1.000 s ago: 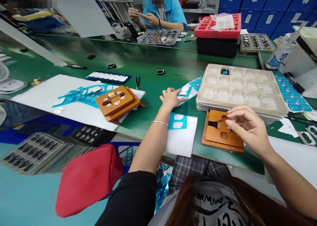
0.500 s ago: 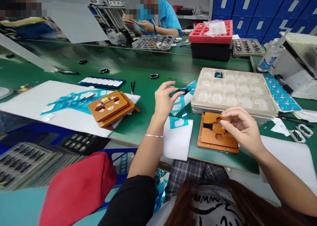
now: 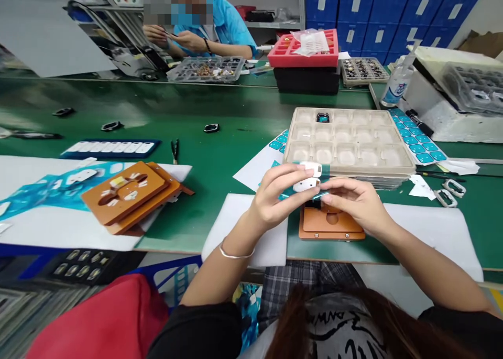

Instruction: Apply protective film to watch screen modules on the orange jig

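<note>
Above the orange fixture block [image 3: 332,227], my two hands meet at a teal film with white rounded pieces [image 3: 307,184] on it. My left hand [image 3: 275,196] is closed on the film, its fingers at the white pieces. From the other side, my right hand [image 3: 353,202] has thumb and forefinger pinched at the film's edge. Part of the fixture is hidden by the hands. Just behind stands a stack of clear compartment trays [image 3: 349,162], with one small dark frame with teal film [image 3: 323,118] in a back compartment.
At left, a second orange fixture [image 3: 129,191] leans over white foam and teal film. Tweezers [image 3: 175,150], a blue strip with white pieces [image 3: 110,148] and several black frames lie farther back. Two pale frames [image 3: 450,192] sit at right. Across the bench a person in blue handles something.
My left hand has moved right and down with the film to the fixture. My right hand has come up from the fixture's recess to the film. The view has turned rightward.
</note>
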Tool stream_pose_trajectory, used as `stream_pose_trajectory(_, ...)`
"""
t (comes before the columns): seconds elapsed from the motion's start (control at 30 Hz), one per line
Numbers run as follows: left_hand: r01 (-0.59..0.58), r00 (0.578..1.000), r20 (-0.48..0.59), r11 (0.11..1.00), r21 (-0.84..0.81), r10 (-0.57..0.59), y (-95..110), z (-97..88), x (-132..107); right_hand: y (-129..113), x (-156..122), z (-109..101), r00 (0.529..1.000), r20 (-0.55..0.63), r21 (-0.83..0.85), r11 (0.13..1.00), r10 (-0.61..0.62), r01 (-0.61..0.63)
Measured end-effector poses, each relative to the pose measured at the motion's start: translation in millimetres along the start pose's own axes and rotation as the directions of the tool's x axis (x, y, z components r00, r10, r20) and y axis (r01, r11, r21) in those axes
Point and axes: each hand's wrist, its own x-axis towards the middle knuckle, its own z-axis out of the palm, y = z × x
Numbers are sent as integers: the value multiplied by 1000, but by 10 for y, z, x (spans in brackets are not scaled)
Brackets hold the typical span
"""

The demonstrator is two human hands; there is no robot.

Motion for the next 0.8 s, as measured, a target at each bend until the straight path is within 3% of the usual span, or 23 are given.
stream_pose_trajectory(0.1, 192, 979, -67, 980, -57, -195, 4, 15, -11, 0, 4, -5, 993, -92, 4, 998, -69, 70)
stream_pose_trajectory(0.2, 398, 886, -120, 869, -293, -447, -17, 32, -30, -18, -2, -2, 958, -202, -52, 979, -201, 195)
stream_pose_trajectory(0.3, 443, 863, 29, 726, -526, -505, -12, 18, -20, -34, -14, 6, 948, -181, -115, 963, -262, 244)
stream_pose_trajectory(0.37, 485, 846, 138, 636, -600, -515, 22, -5, 10, -43, -22, 11, 928, -170, -257, 924, -330, 281)
stream_pose_trajectory(0.4, 508, 830, 164, 601, -617, -533, 44, -16, 28, -49, -28, 14, 896, -184, -375, 871, -405, 317)
stream_pose_trajectory(0.47, 544, 799, 183, 559, -626, -573, 84, -29, 61, -68, -40, 21, 775, -158, -625, 670, -612, 402)
stream_pose_trajectory(0.53, 540, 802, 184, 558, -631, -568, 109, -28, 83, -94, -57, 34, 659, -19, -764, 436, -752, 475)
stream_pose_trajectory(0.57, 523, 817, 183, 568, -636, -547, 116, -24, 90, -107, -66, 45, 635, 58, -781, 361, -770, 510)
stream_pose_trajectory(0.6, 504, 832, 182, 580, -640, -523, 121, -20, 94, -118, -76, 57, 637, 120, -781, 323, -762, 534)
stream_pose_trajectory(0.67, 485, 852, 186, 606, -630, -489, 131, -14, 101, -131, -95, 85, 686, 160, -776, 339, -710, 532)
stream_pose_trajectory(0.8, 496, 868, 290, 664, -559, -404, 150, -19, 109, -113, -122, 134, 798, 72, -656, 574, -598, 489)
